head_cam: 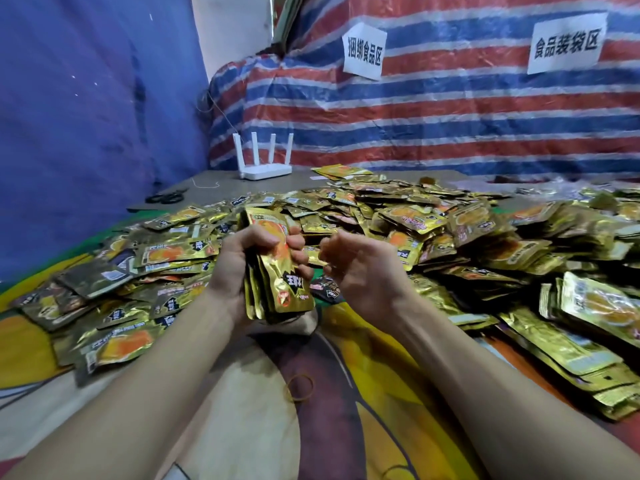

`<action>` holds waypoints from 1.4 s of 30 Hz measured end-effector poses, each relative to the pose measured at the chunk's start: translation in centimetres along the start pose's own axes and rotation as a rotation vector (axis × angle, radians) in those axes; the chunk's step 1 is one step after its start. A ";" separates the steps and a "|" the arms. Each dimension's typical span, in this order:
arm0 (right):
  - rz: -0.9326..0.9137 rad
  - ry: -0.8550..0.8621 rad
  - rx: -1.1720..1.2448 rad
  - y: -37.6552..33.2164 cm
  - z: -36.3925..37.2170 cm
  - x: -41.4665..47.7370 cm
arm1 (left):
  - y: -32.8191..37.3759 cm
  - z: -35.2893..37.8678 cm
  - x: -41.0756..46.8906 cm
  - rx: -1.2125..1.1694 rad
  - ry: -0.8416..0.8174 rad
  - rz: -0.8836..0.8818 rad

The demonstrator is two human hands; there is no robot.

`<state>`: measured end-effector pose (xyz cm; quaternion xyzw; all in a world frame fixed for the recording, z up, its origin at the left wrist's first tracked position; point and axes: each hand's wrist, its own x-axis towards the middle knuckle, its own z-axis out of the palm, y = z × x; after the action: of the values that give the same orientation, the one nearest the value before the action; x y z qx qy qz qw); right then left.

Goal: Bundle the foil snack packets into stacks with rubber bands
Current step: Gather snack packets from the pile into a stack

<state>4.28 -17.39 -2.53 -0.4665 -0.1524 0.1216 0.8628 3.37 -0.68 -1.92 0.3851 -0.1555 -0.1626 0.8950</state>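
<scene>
The left hand (235,265) clamps a stack of gold foil packets (294,289) upright, likely squaring it for banding. The right hand (360,275) curls just beside it; I cannot tell whether it holds anything.

The stack of packets (273,271) in the left hand (239,268) is glossy, crinkled gold foil, like the loose packets (408,216) beyond it. Nearer than the hand, a matt rubber band (298,386) lies on smooth printed cloth (235,427). Far beyond the hand hangs a woven plastic tarp (450,126) bearing matt paper signs (364,51).
</scene>
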 end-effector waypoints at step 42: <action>0.019 -0.135 -0.429 2.2 1.5 -1.2 | -1.2 2.3 0.0 0.070 0.392 0.510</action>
<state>2.50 -15.46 -3.79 -0.6314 -0.2278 0.1258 0.7305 2.22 -2.94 -1.31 0.3884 -0.0773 0.1494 0.9060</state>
